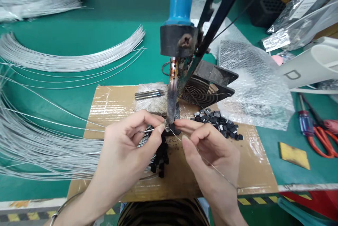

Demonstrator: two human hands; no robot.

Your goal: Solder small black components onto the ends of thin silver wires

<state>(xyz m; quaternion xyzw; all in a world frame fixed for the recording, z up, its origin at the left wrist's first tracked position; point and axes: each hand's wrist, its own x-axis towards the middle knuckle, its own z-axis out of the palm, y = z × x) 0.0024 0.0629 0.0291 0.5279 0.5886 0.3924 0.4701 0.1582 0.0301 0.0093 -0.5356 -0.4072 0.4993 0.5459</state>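
A clamped soldering iron (171,102) with a blue handle points straight down in the middle. Just left of its tip, my left hand (129,152) pinches the end of a thin grey wire (92,129); the small part at its fingertips is mostly hidden. To the right of the tip, my right hand (213,155) holds a strand of solder wire (215,169) between thumb and fingers. The strand runs up to the tip and back under the palm. Below my left fingers lie black connectors (160,159) on wire ends. Loose black connectors (224,123) form a pile to the right.
Cardboard (261,173) covers the green bench under my hands. A black fan (208,85) stands behind the iron. Grey wire bundles (79,62) lie left. Bubble wrap (253,88), a yellow sponge (294,155), a screwdriver (305,122) and red-handled pliers (319,143) lie right.
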